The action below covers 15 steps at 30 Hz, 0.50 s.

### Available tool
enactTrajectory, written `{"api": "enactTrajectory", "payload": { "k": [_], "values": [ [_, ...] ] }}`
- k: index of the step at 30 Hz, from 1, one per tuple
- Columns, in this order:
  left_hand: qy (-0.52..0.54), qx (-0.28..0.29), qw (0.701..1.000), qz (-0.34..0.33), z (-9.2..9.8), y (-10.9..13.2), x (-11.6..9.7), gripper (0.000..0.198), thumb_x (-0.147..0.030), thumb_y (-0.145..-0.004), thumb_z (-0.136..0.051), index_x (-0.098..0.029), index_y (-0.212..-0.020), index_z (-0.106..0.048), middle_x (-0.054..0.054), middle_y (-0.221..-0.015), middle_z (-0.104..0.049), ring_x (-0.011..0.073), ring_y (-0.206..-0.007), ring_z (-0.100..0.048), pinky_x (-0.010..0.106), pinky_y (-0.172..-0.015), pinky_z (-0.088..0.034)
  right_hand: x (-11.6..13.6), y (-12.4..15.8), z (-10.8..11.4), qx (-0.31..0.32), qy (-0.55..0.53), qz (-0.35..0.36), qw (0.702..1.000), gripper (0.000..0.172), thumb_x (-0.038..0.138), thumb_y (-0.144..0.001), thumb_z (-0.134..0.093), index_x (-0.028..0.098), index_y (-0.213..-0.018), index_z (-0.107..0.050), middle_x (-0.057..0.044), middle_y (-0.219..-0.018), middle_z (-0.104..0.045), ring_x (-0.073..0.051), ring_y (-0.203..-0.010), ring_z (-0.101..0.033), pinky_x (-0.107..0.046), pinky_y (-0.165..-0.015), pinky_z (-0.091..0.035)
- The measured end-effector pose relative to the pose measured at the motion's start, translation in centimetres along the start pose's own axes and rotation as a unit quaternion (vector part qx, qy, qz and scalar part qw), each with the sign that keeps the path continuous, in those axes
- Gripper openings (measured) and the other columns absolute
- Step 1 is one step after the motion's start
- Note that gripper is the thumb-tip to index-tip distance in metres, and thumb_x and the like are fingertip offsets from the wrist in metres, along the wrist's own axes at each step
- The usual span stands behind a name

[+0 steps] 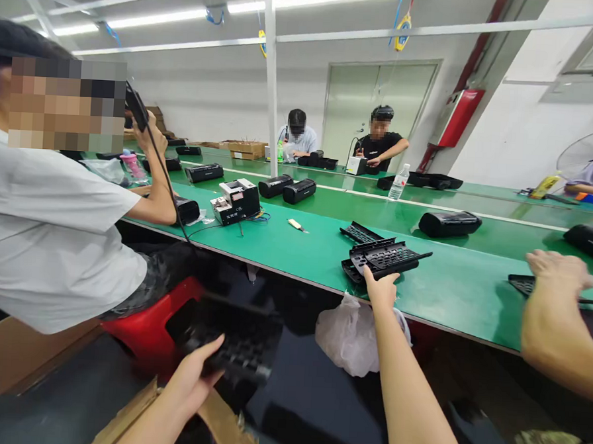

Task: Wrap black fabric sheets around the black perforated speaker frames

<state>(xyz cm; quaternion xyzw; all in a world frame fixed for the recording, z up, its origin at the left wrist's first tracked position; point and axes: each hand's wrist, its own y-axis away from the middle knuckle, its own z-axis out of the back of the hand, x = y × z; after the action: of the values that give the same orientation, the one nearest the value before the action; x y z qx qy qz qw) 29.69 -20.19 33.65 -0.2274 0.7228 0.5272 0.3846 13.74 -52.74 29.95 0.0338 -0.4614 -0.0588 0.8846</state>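
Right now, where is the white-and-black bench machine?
In the head view, the white-and-black bench machine sits left of centre on the green workbench, with a black cylindrical speaker to its left and a small pale-yellow tool to its right.

The camera sits on the person's head and looks forward and down. The left hand [194, 374] and right hand [380, 287] are close, low in the picture. The long green table [451, 303] stretches far ahead.
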Motion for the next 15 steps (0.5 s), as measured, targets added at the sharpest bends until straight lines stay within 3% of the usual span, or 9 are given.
{"api": "enactTrajectory", "payload": {
  "k": [4,6,8,11,15],
  "values": [
    [0.047,0.049,0.998,-0.008,-9.6,-3.7,-2.9,0.005,-0.011,-0.074,-0.058,-0.015,-0.076,-0.055,0.004,-0.065,-0.061,0.0131,-0.057,-0.059,0.025,-0.053,-0.052,-0.9,-0.6,-0.1,-0.011,0.018,0.027,0.999,0.110,0.067,-0.065,-0.047,-0.005,-0.135,-0.004,-0.032,-0.119,-0.045,-0.038,-0.111,-0.044,-0.046,-0.089,-0.036],
    [0.034,0.059,0.998,-0.014,-14.1,-5.7,-3.7,0.002,-0.013,-0.075,-0.058,-0.014,-0.074,-0.056,0.004,-0.065,-0.061,0.0132,-0.058,-0.059,0.026,-0.056,-0.053,-1.5,-0.8,-0.2,-0.019,0.021,0.038,0.999,0.110,0.068,-0.065,-0.046,-0.004,-0.135,-0.002,-0.031,-0.118,-0.047,-0.037,-0.110,-0.046,-0.044,-0.088,-0.037],
    [0.013,0.055,0.998,-0.011,-17.5,-7.6,-3.7,0.005,-0.015,-0.076,-0.058,-0.012,-0.079,-0.057,0.004,-0.070,-0.061,0.0133,-0.062,-0.060,0.027,-0.058,-0.052,-1.9,-0.9,-0.4,-0.029,0.026,0.052,0.998,0.111,0.069,-0.065,-0.045,-0.003,-0.136,-0.001,-0.030,-0.116,-0.049,-0.037,-0.107,-0.048,-0.045,-0.086,-0.038],
    [-0.014,0.039,0.999,-0.008,-20.3,-9.9,-3.2,0.017,-0.022,-0.081,-0.054,-0.012,-0.094,-0.055,0.004,-0.086,-0.060,0.0128,-0.071,-0.059,0.029,-0.061,-0.051,-2.1,-1.0,-0.5,-0.036,0.029,0.073,0.996,0.112,0.071,-0.064,-0.044,-0.003,-0.136,-0.002,-0.029,-0.111,-0.052,-0.038,-0.103,-0.051,-0.045,-0.083,-0.039],
    [-0.017,0.045,0.999,-0.026,-22.6,-11.9,-3.3,0.025,-0.028,-0.083,-0.050,-0.014,-0.104,-0.052,0.005,-0.097,-0.058,0.0139,-0.078,-0.058,0.031,-0.065,-0.050,-2.1,-1.1,-0.5,-0.032,0.029,0.084,0.996,0.113,0.074,-0.062,-0.043,-0.003,-0.136,-0.002,-0.028,-0.108,-0.053,-0.038,-0.101,-0.051,-0.045,-0.081,-0.040]
  ]
}}
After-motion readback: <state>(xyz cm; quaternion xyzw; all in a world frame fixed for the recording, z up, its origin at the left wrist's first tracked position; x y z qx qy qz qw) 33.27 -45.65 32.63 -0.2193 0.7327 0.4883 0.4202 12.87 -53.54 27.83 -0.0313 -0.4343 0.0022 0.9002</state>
